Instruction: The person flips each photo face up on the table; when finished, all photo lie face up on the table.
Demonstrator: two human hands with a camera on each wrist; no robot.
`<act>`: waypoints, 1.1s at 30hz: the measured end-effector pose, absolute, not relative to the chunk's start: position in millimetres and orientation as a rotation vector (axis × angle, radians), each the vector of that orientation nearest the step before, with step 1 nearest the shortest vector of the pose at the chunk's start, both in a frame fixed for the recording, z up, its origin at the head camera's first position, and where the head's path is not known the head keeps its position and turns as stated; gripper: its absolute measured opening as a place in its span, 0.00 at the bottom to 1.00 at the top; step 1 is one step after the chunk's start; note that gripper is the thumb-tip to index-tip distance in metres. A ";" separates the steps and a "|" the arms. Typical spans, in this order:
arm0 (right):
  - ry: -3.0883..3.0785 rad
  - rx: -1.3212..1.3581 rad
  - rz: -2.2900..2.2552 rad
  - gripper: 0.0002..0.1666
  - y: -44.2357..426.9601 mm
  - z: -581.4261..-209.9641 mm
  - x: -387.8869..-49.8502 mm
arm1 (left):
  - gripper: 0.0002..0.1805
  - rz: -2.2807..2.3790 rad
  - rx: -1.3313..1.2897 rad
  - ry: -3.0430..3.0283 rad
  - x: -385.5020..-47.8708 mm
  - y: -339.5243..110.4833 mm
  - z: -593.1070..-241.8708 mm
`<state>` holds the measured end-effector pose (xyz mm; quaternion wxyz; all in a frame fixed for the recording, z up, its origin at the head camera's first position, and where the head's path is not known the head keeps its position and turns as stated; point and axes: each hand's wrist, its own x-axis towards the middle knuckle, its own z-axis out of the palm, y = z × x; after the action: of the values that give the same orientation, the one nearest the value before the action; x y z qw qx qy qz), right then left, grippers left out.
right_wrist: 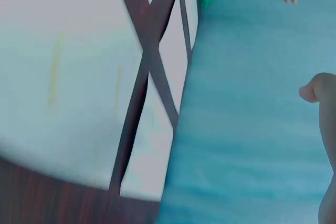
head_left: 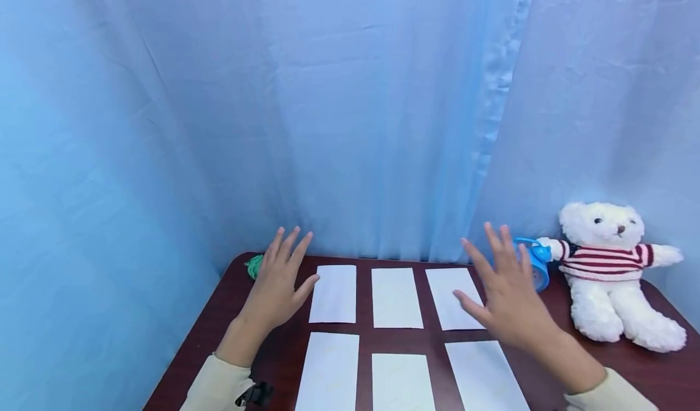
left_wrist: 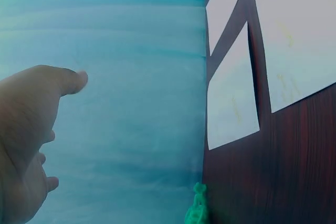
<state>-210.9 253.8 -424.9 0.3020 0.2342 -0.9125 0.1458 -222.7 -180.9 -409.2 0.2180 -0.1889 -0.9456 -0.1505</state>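
Observation:
Both hands are raised over the table with fingers spread, holding nothing. The left hand [head_left: 277, 286] is over the table's left side, beside the back-left white paper [head_left: 335, 295] and in front of a green object [head_left: 254, 266] that it partly covers. The right hand [head_left: 508, 298] covers part of the back-right white paper [head_left: 451, 295]. Between them lie the back-middle paper [head_left: 397, 298] and front-middle paper [head_left: 401, 380]. A front-left paper [head_left: 328, 371] and front-right paper [head_left: 483, 374] run off the bottom of the head view. In the left wrist view the thumb [left_wrist: 68, 81] points out, touching nothing.
A white teddy bear [head_left: 607, 277] in a red-striped top sits at the table's right. Beside it a blue alarm clock [head_left: 540, 268] is partly hidden behind the right hand. Blue curtains [head_left: 350, 125] hang behind and to the left of the dark red-brown table [head_left: 202, 350].

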 end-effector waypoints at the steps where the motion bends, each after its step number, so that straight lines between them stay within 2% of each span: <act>1: -2.430 0.626 0.379 0.54 245.5 -426.1 -214.0 | 0.45 -0.416 -0.522 -2.606 -223.7 -179.8 -410.1; 5: -2.491 0.641 0.378 0.58 210.1 -430.7 -224.0 | 0.45 -0.427 -0.515 -2.617 -227.1 -176.9 -413.5; 10: -2.630 0.670 0.679 0.56 166.7 -433.1 -231.4 | 0.45 -0.629 -0.547 -2.687 -229.0 -171.7 -416.3; 12: -2.718 0.644 1.064 0.52 150.4 -431.8 -233.3 | 0.47 -0.935 -0.557 -2.728 -229.2 -168.3 -418.3; 16: -2.458 0.403 2.374 0.43 120.5 -426.0 -237.5 | 0.47 -1.767 -0.451 -2.641 -230.5 -161.2 -421.1; 18: -2.109 0.192 2.909 0.43 108.3 -423.7 -240.0 | 0.45 -2.062 -0.352 -2.530 -232.6 -159.9 -422.0; 20: -1.862 0.049 3.180 0.45 99.4 -425.6 -241.7 | 0.43 -2.267 -0.229 -2.420 -233.6 -159.5 -423.0; 26: -1.744 -0.158 3.317 0.50 82.2 -441.4 -247.7 | 0.42 -2.584 0.071 -2.217 -238.7 -165.2 -431.4; 33: -1.761 -0.241 3.282 0.53 71.4 -448.4 -253.7 | 0.46 -2.626 0.247 -2.167 -244.4 -170.5 -443.6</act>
<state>-253.7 71.4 -448.4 -0.2911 -0.0618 -0.4513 0.8413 -244.4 -170.5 -443.6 -0.1356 0.0717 -0.6291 -0.7621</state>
